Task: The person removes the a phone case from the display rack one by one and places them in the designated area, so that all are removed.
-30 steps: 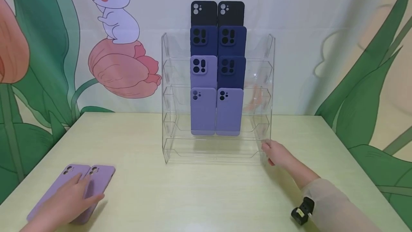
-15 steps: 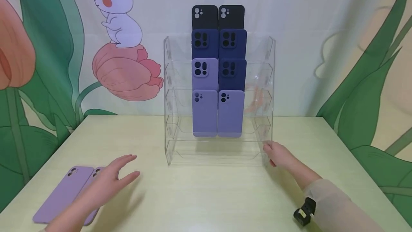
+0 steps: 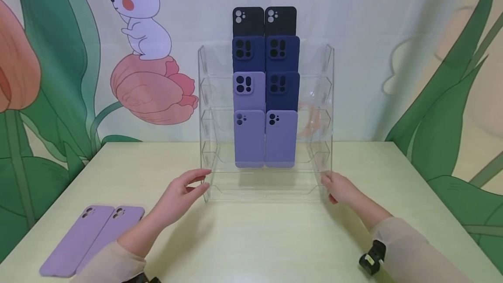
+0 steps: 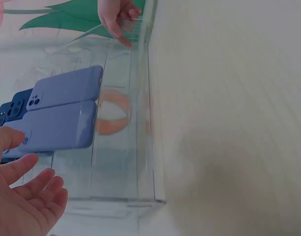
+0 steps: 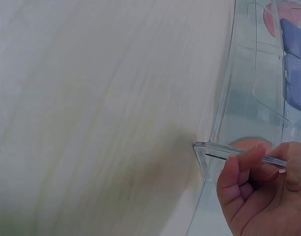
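Note:
A clear acrylic display rack [image 3: 271,179] stands on the table with phone cases in its tiers. My right hand [image 3: 339,188] grips the rack's lower right side panel, pinching its edge between thumb and curled fingers [image 5: 240,167]. At the lower left side of the rack is my left hand [image 3: 174,198], thumb and fingers spread apart around the panel's edge. In the left wrist view that hand [image 4: 30,189] holds nothing. Two lilac phone cases, a left one [image 3: 78,239] and a right one [image 3: 107,229], lie side by side on the table; my left forearm partly covers the right one.
In the rack, two black cases [image 3: 248,22] top the column, with dark blue cases [image 3: 282,88] below. A purple case [image 3: 255,100] and two more purple ones [image 3: 249,141] sit lower. A printed curtain [image 3: 361,77] hangs behind the table [image 3: 251,239].
My left hand has left the two lilac phone cases and moved right and forward to the rack's left side. The right hand keeps its grip on the rack. The view has shifted slightly.

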A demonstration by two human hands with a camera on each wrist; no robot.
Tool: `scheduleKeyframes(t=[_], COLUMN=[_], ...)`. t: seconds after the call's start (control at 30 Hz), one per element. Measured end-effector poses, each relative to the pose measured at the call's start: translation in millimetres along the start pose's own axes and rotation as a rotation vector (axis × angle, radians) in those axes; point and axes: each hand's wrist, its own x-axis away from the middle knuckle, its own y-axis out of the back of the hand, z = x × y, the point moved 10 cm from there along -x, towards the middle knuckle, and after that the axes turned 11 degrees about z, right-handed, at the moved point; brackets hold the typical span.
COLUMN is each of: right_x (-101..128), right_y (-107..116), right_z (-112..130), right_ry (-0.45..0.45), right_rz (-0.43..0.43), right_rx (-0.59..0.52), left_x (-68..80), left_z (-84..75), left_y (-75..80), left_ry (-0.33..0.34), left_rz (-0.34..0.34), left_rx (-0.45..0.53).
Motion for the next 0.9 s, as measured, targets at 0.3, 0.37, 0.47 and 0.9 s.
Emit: scheduleKeyframes(t=[0.3, 0.37, 0.47, 0.9], right_x=[3, 4, 3, 1], right_y=[-3, -1, 1, 0], right_z=[3, 3, 3, 1], right_ry=[-0.007, -0.009, -0.011, -0.007], right_rz=[-0.001, -0.007, -0.019, -0.020], right_rx=[-0.001, 0.005, 0.021, 0.027], left_x=[-28.5, -35.2, -45.2, -69.1], left_z=[-13.0, -14.1, -14.0, -14.5], left_y=[-11.7, -12.1, -12.9, -9.4], left_ry=[-0.057, -0.064, -0.057, -0.060], left_rz=[-0.003, -0.007, -0.013, -0.101], left_rx=[0.053, 0.096, 0.162, 0.259])
